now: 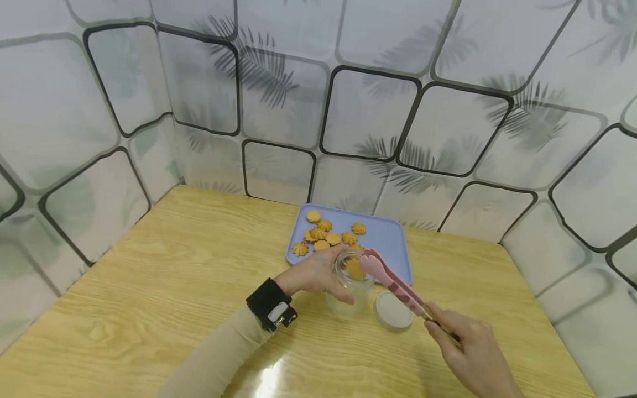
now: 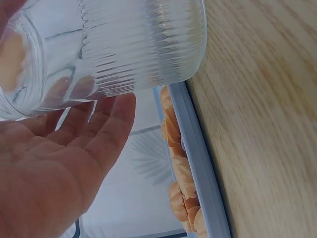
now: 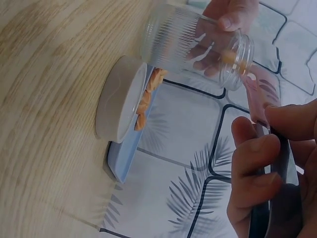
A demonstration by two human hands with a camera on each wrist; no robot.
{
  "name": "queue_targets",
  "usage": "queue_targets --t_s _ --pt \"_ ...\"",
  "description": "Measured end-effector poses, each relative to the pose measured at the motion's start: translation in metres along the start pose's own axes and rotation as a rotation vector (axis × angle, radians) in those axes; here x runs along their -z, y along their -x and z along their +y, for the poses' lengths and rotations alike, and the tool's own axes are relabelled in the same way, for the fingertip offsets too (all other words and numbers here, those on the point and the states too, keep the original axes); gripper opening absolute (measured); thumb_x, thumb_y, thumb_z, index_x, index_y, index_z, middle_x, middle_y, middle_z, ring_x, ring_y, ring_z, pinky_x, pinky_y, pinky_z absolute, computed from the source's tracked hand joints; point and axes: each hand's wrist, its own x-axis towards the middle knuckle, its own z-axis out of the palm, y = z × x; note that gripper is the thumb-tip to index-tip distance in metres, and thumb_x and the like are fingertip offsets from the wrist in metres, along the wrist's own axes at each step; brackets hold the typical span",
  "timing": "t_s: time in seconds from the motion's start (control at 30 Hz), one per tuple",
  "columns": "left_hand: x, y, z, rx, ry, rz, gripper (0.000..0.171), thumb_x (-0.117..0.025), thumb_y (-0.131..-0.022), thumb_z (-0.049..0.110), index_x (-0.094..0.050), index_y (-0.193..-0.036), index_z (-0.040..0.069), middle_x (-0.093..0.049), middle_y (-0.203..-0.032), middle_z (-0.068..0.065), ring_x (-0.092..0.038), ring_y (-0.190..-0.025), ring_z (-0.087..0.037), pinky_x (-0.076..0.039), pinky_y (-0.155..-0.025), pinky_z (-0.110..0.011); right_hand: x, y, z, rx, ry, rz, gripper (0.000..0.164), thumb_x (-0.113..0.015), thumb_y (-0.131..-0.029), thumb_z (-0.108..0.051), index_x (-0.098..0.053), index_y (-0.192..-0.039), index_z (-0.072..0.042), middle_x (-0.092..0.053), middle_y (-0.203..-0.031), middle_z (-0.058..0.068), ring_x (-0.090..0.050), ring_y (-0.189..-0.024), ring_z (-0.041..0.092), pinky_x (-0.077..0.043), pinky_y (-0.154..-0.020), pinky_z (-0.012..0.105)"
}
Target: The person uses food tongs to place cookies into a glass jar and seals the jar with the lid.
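- Wrapping our left hand (image 1: pixel 322 272) round a clear, ribbed glass jar (image 3: pixel 173 42), we hold it below the rim, fingers parted to its width, thumb on the near side.
- With our right hand (image 1: pixel 475 345) we grip the handles of pink-ended tongs (image 1: pixel 398 291), fingers curled closely and thumb pressed against them.
- We have the tongs' pink ends at the jar's mouth, where one golden-brown biscuit (image 1: pixel 355 269) is inside the neck; whether they pinch it, we cannot tell.
- We see the jar mouth up over the pale wooden table (image 1: pixel 149 287), before a light blue rectangular tray (image 1: pixel 383 237).
- Golden swirled and round biscuits (image 1: pixel 318 233) cluster mostly on the tray's left.
- Beside the jar, on our right, lies a round off-white lid (image 1: pixel 393 311).
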Motion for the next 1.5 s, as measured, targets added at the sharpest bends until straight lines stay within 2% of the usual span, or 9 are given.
queue_targets --t_s 0.13,0.3,0.4,0.53,0.8,0.9,1.13,1.4,1.5 --pt "-0.001 -0.002 -0.001 -0.038 0.020 -0.010 0.085 -0.097 -0.064 0.023 -0.053 -0.136 0.015 -0.061 -0.134 -0.012 -0.059 -0.122 -0.027 -0.051 -0.099 -0.041 0.000 0.002 0.000 -0.032 -0.002 0.001 0.036 -0.073 -0.084 0.011 -0.073 -0.119 0.004 -0.049 -0.062 -0.020 -0.026 -0.048 -0.012 -0.027 -0.040 0.010" --pt "-0.001 0.000 0.000 -0.027 0.000 0.001 0.089 -0.097 -0.063 0.024 -0.052 -0.139 0.016 -0.062 -0.133 -0.011 -0.060 -0.117 -0.024 -0.051 -0.098 -0.040 -0.003 -0.008 0.009 -0.160 0.032 -0.012 0.034 -0.072 -0.091 0.000 -0.069 -0.125 0.006 -0.038 -0.056 -0.015 -0.022 -0.046 -0.008 -0.029 -0.039 0.018" --pt "0.001 0.001 -0.002 -0.039 0.007 0.006 0.089 -0.097 -0.063 0.023 -0.052 -0.140 0.014 -0.062 -0.132 -0.011 -0.060 -0.119 -0.027 -0.051 -0.098 -0.039 -0.008 -0.021 0.020 -0.222 0.077 -0.080 0.036 -0.071 -0.095 -0.008 -0.068 -0.128 0.005 -0.056 -0.064 -0.008 -0.024 -0.046 -0.004 -0.029 -0.041 0.020" --pt "0.004 0.002 -0.004 -0.057 0.031 0.009 0.087 -0.096 -0.064 0.022 -0.052 -0.139 0.011 -0.062 -0.131 -0.014 -0.059 -0.119 -0.030 -0.051 -0.098 -0.040 -0.021 -0.037 0.035 -0.268 0.133 -0.216 0.041 -0.069 -0.097 -0.017 -0.065 -0.133 0.003 -0.074 -0.091 0.006 -0.028 -0.045 0.001 -0.029 -0.042 0.021" --pt "0.001 0.004 -0.007 -0.037 0.056 0.007 0.100 -0.097 -0.064 0.023 -0.045 -0.149 0.010 -0.062 -0.133 -0.014 -0.058 -0.121 -0.028 -0.050 -0.099 -0.041 -0.045 -0.059 0.059 -0.252 0.249 -0.336 0.038 -0.066 -0.098 -0.020 -0.065 -0.128 0.003 -0.073 -0.087 0.008 -0.054 -0.061 0.008 -0.043 -0.054 0.027" --pt "-0.001 0.004 -0.006 -0.043 0.061 0.003 0.098 -0.097 -0.064 0.022 -0.047 -0.147 0.011 -0.062 -0.133 -0.014 -0.058 -0.122 -0.029 -0.051 -0.098 -0.041 -0.050 -0.062 0.063 -0.250 0.255 -0.352 0.035 -0.065 -0.096 -0.018 -0.067 -0.123 0.003 -0.070 -0.081 0.005 -0.054 -0.062 0.009 -0.044 -0.055 0.028" --pt "-0.001 0.002 -0.002 -0.015 0.021 0.011 0.106 -0.097 -0.063 0.024 -0.042 -0.153 0.013 -0.061 -0.136 -0.011 -0.057 -0.122 -0.026 -0.050 -0.101 -0.044 -0.055 -0.067 0.065 -0.264 0.249 -0.374 0.025 -0.063 -0.096 -0.017 -0.068 -0.114 -0.001 -0.046 -0.064 -0.004 -0.041 -0.055 0.010 -0.029 -0.048 0.025" --pt "-0.001 0.003 -0.004 -0.055 0.074 -0.013 0.107 -0.096 -0.065 0.019 -0.039 -0.156 0.012 -0.059 -0.137 -0.017 -0.057 -0.125 -0.034 -0.050 -0.098 -0.043 -0.058 -0.070 0.064 -0.251 0.289 -0.389 0.024 -0.059 -0.098 -0.014 -0.071 -0.115 -0.001 -0.064 -0.077 0.005 -0.053 -0.063 0.016 -0.041 -0.054 0.032" --pt "-0.001 0.002 -0.004 -0.064 0.088 -0.014 0.106 -0.096 -0.066 0.019 -0.039 -0.155 0.012 -0.059 -0.137 -0.018 -0.056 -0.126 -0.035 -0.050 -0.099 -0.043 -0.058 -0.070 0.063 -0.225 0.313 -0.359 0.018 -0.059 -0.099 -0.013 -0.073 -0.105 -0.004 -0.064 -0.075 0.006 -0.050 -0.062 0.014 -0.038 -0.054 0.030"
